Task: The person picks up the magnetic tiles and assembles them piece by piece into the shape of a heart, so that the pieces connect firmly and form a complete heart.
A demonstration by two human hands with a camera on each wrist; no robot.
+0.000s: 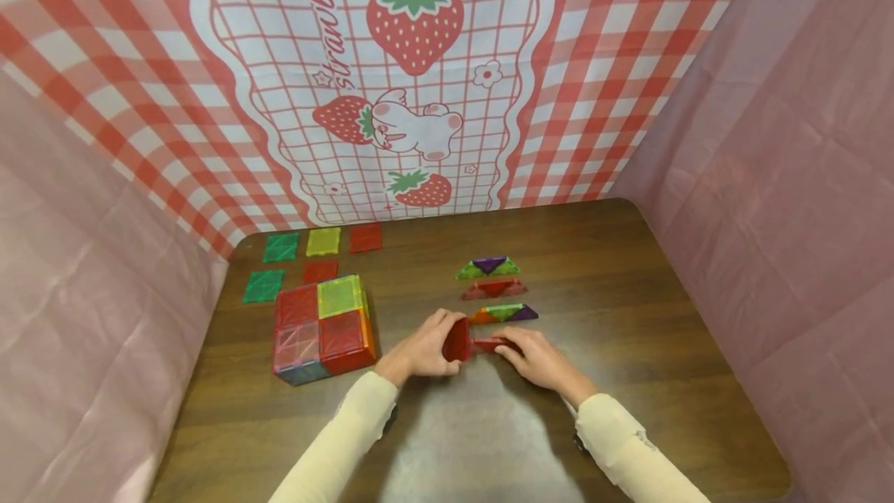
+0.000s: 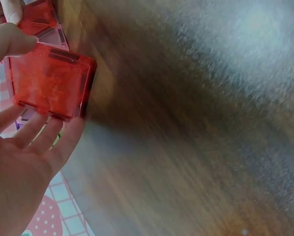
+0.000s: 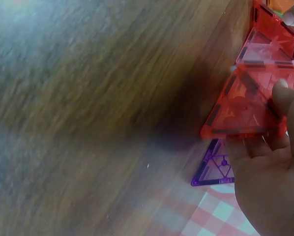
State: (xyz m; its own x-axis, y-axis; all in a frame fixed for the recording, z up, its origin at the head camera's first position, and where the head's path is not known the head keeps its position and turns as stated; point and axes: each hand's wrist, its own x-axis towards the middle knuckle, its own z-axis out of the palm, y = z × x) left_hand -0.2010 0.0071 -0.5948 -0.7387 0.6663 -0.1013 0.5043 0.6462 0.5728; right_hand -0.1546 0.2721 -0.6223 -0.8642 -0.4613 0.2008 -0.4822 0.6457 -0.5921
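My left hand (image 1: 427, 344) grips a red square magnetic tile (image 2: 51, 81) by its edges, thumb on one side and fingers along the other. Just to its right, my right hand (image 1: 541, 359) pinches a red triangular tile (image 3: 248, 103) between thumb and fingers. A pale pink triangle (image 3: 272, 46) lies edge to edge with that red triangle, between it and the red square. Close behind both hands stands a row of orange, green and purple triangles (image 1: 506, 313); its purple triangle (image 3: 218, 167) shows below the right hand in the right wrist view.
Farther back stand a red row of triangles (image 1: 494, 289) and a green-and-purple row (image 1: 489, 266). Left of the hands sits a low block of square tiles (image 1: 342, 332). Several loose squares, including a yellow tile (image 1: 323, 241), lie at the back left of the wooden table (image 1: 628, 286).
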